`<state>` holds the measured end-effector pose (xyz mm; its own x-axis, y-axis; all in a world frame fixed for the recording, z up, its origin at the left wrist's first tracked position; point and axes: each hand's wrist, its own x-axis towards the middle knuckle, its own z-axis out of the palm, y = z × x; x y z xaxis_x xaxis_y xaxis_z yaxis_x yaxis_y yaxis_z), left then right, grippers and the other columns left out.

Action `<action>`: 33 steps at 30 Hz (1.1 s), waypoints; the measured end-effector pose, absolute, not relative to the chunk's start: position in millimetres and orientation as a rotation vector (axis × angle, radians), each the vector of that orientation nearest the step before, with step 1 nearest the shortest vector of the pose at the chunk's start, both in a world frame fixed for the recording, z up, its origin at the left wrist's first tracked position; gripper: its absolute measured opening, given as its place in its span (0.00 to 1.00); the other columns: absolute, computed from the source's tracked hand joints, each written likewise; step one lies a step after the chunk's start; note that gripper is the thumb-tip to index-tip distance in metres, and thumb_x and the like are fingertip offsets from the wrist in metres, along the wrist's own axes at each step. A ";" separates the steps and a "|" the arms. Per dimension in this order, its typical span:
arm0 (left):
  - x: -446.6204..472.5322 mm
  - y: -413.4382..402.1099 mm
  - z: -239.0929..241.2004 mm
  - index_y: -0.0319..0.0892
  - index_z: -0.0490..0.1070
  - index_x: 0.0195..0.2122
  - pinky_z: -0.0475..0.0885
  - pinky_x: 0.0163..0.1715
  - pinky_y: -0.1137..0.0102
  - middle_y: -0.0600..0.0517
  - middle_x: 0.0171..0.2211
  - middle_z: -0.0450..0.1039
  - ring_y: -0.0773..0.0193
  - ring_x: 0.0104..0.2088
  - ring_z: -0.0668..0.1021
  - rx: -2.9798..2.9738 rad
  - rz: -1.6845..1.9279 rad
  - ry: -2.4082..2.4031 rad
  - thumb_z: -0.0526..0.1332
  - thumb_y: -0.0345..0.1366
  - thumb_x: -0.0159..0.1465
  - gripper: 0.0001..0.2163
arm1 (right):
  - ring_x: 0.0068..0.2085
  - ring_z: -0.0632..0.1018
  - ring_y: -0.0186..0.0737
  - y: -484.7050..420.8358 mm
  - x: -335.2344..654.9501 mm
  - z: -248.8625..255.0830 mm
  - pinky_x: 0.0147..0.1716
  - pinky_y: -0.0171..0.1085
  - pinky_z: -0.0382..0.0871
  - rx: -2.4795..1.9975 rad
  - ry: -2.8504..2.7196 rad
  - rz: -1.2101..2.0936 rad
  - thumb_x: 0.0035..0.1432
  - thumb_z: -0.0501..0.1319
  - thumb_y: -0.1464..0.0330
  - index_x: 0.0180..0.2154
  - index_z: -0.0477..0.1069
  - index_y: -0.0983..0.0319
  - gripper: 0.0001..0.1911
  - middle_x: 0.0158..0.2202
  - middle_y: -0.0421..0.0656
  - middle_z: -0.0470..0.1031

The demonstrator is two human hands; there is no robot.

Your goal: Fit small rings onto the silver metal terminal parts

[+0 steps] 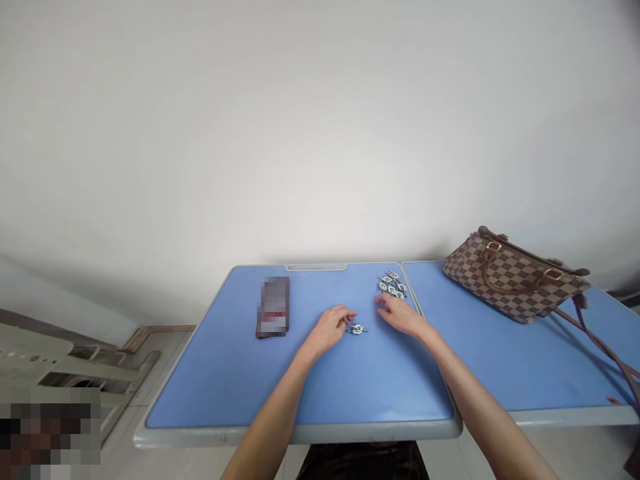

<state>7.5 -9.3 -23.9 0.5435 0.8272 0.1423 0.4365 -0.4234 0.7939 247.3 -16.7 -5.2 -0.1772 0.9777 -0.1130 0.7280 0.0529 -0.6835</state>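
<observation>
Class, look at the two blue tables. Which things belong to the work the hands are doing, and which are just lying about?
In the work:
left hand, fingertips at the single metal fitting
right hand, next to the pile of metal fittings

Lying about:
dark flat packet, left of the hands
checkered handbag, on the right-hand table

Bright even light, soft shadows, warped edges
</observation>
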 end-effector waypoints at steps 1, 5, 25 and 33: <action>6.6 -7.9 -23.6 0.41 0.75 0.44 0.72 0.44 0.69 0.50 0.37 0.75 0.65 0.38 0.76 2.039 0.676 1.012 0.48 0.18 0.53 0.23 | 0.33 0.73 0.40 -15.9 246.8 -4.7 0.35 0.37 0.62 -1.698 -1.927 0.894 0.53 0.57 0.71 0.43 0.70 0.62 0.14 0.31 0.42 0.74; 0.8 -5.0 -13.0 0.40 0.72 0.48 0.71 0.46 0.67 0.49 0.41 0.74 0.64 0.41 0.76 1.977 0.555 1.037 0.48 0.21 0.55 0.23 | 0.32 0.72 0.38 -12.8 237.4 5.2 0.34 0.35 0.64 -1.545 -1.820 0.978 0.52 0.57 0.71 0.38 0.70 0.60 0.10 0.33 0.40 0.74; 5.9 -15.2 -9.9 0.45 0.70 0.40 0.61 0.45 0.65 0.52 0.41 0.71 0.59 0.45 0.72 2.367 0.454 0.956 0.66 0.37 0.59 0.10 | 0.34 0.73 0.42 -27.8 217.1 3.1 0.36 0.40 0.65 -1.498 -1.955 0.416 0.67 0.46 0.60 0.37 0.65 0.60 0.14 0.35 0.47 0.73; -7.7 -10.1 -7.1 0.45 0.71 0.42 0.61 0.47 0.66 0.54 0.37 0.73 0.61 0.42 0.74 2.233 0.413 1.016 0.65 0.33 0.58 0.11 | 0.33 0.75 0.39 -38.0 213.5 -4.2 0.36 0.39 0.68 -1.424 -1.816 0.726 0.64 0.51 0.64 0.52 0.57 0.60 0.15 0.35 0.43 0.73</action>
